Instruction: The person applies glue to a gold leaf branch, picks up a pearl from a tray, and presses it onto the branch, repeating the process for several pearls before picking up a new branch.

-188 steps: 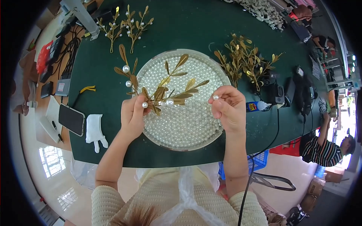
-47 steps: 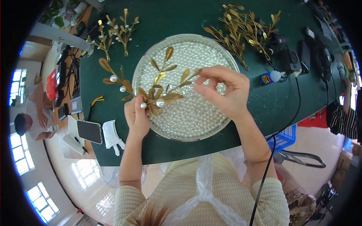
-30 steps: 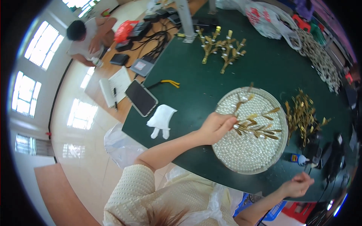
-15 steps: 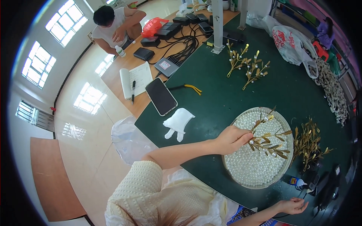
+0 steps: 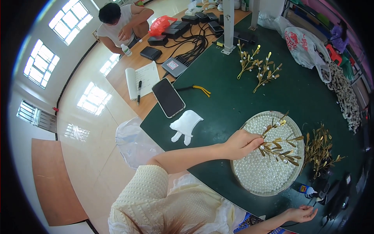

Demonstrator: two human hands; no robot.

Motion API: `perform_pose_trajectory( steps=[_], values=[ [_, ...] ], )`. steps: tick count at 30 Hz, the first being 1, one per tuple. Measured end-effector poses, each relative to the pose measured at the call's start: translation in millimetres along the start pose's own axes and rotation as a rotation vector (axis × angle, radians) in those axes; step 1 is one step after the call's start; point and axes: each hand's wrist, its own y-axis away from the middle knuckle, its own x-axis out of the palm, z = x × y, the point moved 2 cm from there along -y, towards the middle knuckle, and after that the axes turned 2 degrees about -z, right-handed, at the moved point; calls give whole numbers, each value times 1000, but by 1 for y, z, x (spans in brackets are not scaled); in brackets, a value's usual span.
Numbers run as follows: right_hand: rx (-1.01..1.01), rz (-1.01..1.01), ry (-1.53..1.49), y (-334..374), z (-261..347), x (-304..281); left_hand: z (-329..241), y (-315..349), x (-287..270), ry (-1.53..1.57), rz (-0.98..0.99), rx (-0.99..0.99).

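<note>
My left hand (image 5: 244,143) is closed on the stem of a gold-leaved branch (image 5: 281,141) dotted with small pearls. It holds the branch over a round tray (image 5: 235,171) filled with white pearl beads (image 5: 265,175). At the lower right, my right hand (image 5: 302,213) has its fingers curled near a thin dark piece; what it grips is too small to make out. Just beyond that hand lies a small blue glue bottle (image 5: 307,189) with a white cap. A pile of gold branches (image 5: 320,152) rests right of the tray.
Two pearled gold branches (image 5: 267,74) lie farther back on the green table (image 5: 218,105). A phone (image 5: 168,97), a white cloth-like piece (image 5: 186,124) and a notepad with a pen (image 5: 139,93) are leftward. Black adapters (image 5: 177,29) and a metal post (image 5: 228,27) stand behind. A person (image 5: 120,27) sits far left.
The view has shifted very slightly. Both hands, the held branch and the tray stay practically where they were.
</note>
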Motion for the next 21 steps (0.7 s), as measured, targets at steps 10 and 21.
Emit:
perform_pose_trajectory(
  steps=[10, 21],
  values=[
    [-1, 6, 28, 1, -1, 0, -1, 0, 0, -25, 9, 6],
    [11, 51, 21, 2, -2, 0, -2, 0, -1, -42, -3, 13]
  ],
)
